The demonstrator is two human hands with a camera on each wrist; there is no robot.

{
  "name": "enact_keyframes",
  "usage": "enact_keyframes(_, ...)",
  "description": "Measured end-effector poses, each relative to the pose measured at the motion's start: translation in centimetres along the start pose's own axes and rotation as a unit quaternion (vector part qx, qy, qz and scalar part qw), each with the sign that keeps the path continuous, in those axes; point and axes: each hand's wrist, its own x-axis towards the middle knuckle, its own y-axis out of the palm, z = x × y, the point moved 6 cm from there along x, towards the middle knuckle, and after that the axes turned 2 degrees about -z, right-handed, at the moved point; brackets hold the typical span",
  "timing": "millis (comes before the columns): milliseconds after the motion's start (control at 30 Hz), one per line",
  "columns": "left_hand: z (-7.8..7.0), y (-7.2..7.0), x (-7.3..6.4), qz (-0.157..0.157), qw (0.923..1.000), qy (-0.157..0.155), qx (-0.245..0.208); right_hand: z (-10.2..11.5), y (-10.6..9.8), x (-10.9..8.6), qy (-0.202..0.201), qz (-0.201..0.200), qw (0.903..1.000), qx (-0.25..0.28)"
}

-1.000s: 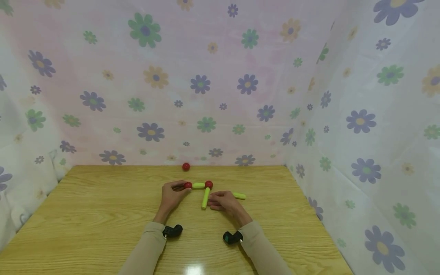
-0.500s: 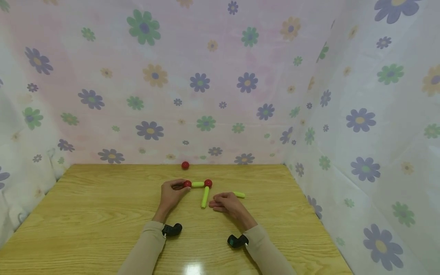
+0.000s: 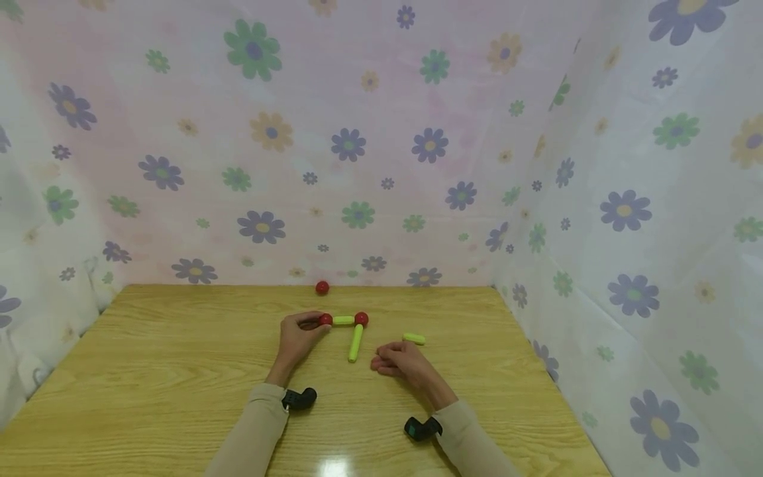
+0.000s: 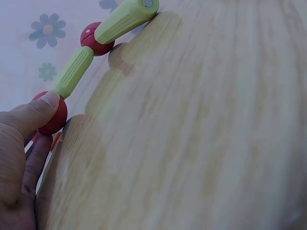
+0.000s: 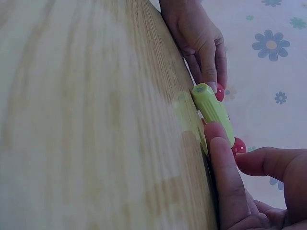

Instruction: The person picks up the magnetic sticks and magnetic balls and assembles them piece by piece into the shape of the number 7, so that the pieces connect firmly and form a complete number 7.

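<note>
My left hand pinches a red ball between thumb and fingers at the left end of a joined piece. From that ball a short yellow-green rod runs right to a second red ball. A longer yellow-green rod extends from the second ball toward the person; its free end shows a small metal disc in the left wrist view. My right hand is to the right of this rod, apart from it, fingers loosely bent and holding nothing. Just beyond the right hand lies a loose short yellow-green rod.
Another red ball sits by the far edge of the wooden table. A flower-patterned cloth hangs behind the table and along both sides. Each wrist wears a small black camera.
My right hand has drawn away from the longer rod, to the right and toward the person, uncovering more of the loose rod. The left hand keeps its pinch on the ball.
</note>
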Motion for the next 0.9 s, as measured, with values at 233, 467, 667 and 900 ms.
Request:
enact_keyframes(233,0.3,0.0,-0.1,-0.003,1.0,0.001,0.009,-0.1,-0.3,-0.6,-0.009,0.005,0.9998,-0.017)
enact_keyframes(467,0.5,0.0,0.1,-0.002,0.9997,0.024,0.009,-0.1,-1.1,-1.1,-0.008,0.033,0.9992,-0.021)
enact_keyframes(667,0.4,0.1,0.3,0.001,0.9997,0.021,-0.013,0.0,-2.3,-1.5,-0.009,0.056,0.998,-0.028)
enact_keyframes(900,3.3,0.2,1.1,-0.008,0.9998,0.019,-0.002,-0.4,-3.9,-1.7,-0.009,0.078,0.9956,-0.051)
